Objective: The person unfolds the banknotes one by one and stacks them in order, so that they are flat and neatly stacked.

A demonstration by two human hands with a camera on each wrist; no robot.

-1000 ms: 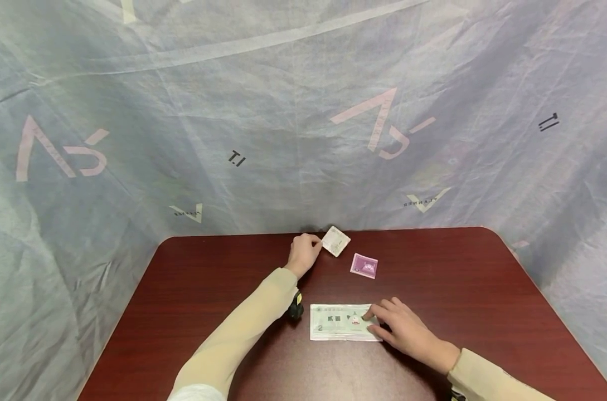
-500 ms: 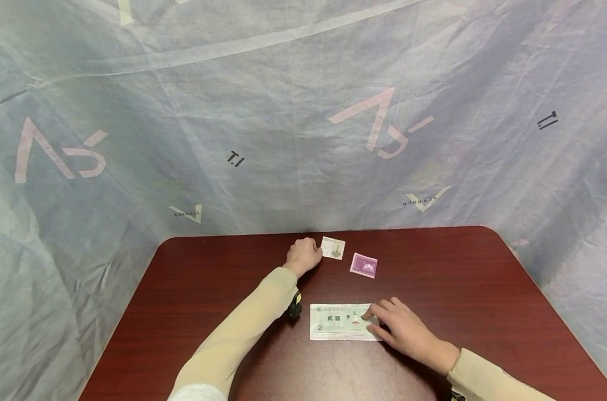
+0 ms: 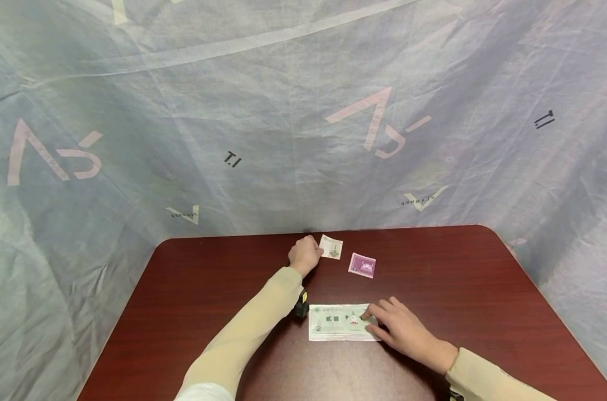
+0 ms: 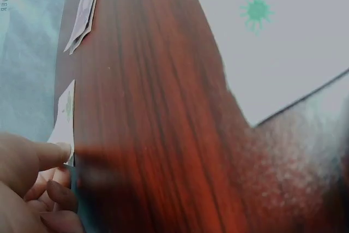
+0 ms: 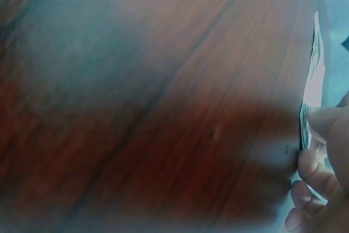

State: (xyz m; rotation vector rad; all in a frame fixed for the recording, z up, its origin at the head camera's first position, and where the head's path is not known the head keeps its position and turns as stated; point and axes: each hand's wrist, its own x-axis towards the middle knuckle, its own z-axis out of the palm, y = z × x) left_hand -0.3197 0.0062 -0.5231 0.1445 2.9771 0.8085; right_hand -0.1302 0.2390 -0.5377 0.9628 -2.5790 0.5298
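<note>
At the table's far side my left hand (image 3: 305,254) pinches the left edge of a small white and green banknote (image 3: 332,248). The left wrist view shows the thumb on that banknote (image 4: 66,113) and the other fingers curled below. A small purple banknote (image 3: 362,265) lies just right of it. Nearer to me, a stack of larger pale green banknotes (image 3: 335,324) marked 2 lies flat. My right hand (image 3: 403,328) rests on the right end of the stack, with thumb and forefinger touching it. In the right wrist view the stack (image 5: 312,83) appears edge-on.
A dark red wooden table (image 3: 208,301) with rounded far corners bears everything. Behind it hangs a grey printed cloth (image 3: 283,111), which also closes off both sides. A black wrist camera (image 3: 301,305) on the left wrist sits close to the green stack's left edge.
The small white and green banknote has turned from a diamond angle to nearly square and come slightly nearer and left, with my left hand at its edge. The right hand keeps its place.
</note>
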